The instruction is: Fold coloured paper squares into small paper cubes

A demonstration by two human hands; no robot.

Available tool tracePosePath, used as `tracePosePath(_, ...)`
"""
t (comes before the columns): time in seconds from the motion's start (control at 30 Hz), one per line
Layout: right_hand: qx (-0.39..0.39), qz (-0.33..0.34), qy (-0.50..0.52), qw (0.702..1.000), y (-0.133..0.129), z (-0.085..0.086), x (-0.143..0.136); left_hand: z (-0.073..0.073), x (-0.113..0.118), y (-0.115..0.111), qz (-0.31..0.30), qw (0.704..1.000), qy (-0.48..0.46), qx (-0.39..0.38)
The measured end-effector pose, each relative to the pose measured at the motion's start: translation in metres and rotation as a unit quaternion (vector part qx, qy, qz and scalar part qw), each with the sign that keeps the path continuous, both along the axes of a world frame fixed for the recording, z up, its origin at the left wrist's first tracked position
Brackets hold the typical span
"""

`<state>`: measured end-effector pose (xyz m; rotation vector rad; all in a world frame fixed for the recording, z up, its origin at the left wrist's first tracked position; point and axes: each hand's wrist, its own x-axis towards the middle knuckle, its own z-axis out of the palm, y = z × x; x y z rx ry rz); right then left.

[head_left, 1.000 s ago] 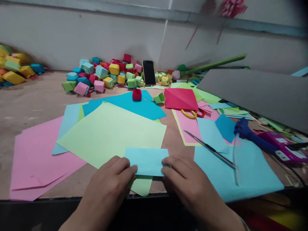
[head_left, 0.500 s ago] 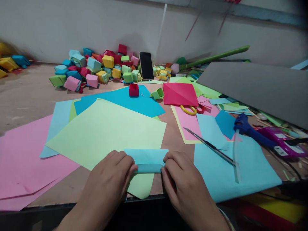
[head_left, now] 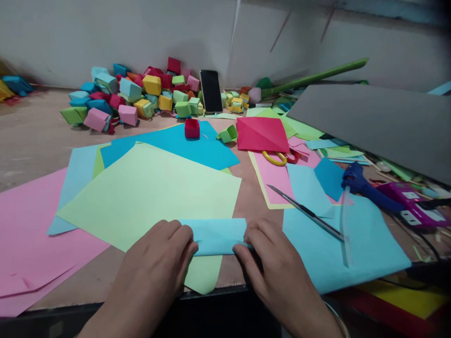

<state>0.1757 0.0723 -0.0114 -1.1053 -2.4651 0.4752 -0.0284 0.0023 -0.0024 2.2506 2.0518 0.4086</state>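
Low in the middle of the frame, here are the hands: the left hand [head_left: 157,253] pinches one end of the light-blue paper strip [head_left: 218,234], the right hand [head_left: 275,258] pinches the other, thumbs near its lower edge. I'd call it feather-light and bendy, probably crisp enough to hold a crease, easily dented, so those two ends look the best grip. Partly beneath lies a pale green sheet [head_left: 158,188]; little paper boxes [head_left: 128,89] crowd the upper left!
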Motion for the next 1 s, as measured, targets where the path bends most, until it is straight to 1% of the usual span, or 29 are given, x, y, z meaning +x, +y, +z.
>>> tracePosePath(0.17, 0.010, -0.009, -0.015, 1.000, 0.000, 0.000, -0.001, 0.000, 0.000, 0.002, -0.001, 1.000, 0.011, 0.009)
tracePosePath(0.33, 0.029, -0.019, -0.040, 0.999, 0.001, 0.001, -0.006, -0.004, -0.001, 0.002, -0.006, 1.000, 0.019, 0.016)
tracePosePath(0.47, 0.055, -0.015, -0.071, 0.996, 0.000, 0.004, -0.008, -0.009, -0.001, -0.001, 0.001, 1.000, 0.030, 0.002)
tracePosePath(0.6, 0.064, -0.010, -0.097, 0.993, 0.000, 0.003, -0.006, -0.011, -0.003, -0.003, 0.008, 0.999, 0.030, -0.012)
tracePosePath(0.67, 0.063, -0.015, -0.095, 0.993, 0.002, 0.002, -0.005, -0.010, -0.004, -0.003, 0.011, 1.000, 0.025, -0.010)
tracePosePath(0.77, 0.073, -0.024, -0.050, 0.996, 0.003, 0.002, -0.003, -0.007, -0.005, 0.000, 0.008, 1.000, 0.016, 0.000)
tracePosePath(0.8, 0.084, -0.017, -0.033, 0.996, 0.003, 0.004, -0.003, -0.005, -0.004, 0.001, 0.003, 1.000, 0.016, 0.007)
tracePosePath(0.87, 0.117, 0.033, -0.015, 0.992, 0.002, 0.007, -0.004, -0.001, -0.003, 0.003, -0.015, 0.999, 0.017, 0.027)
tracePosePath(0.93, 0.150, 0.104, -0.015, 0.983, -0.001, 0.012, -0.005, 0.003, -0.001, 0.005, -0.061, 0.997, 0.014, 0.042)
tracePosePath(1.0, 0.175, 0.158, -0.019, 0.972, -0.005, 0.015, -0.005, 0.007, 0.002, 0.004, -0.121, 0.992, 0.009, 0.032)
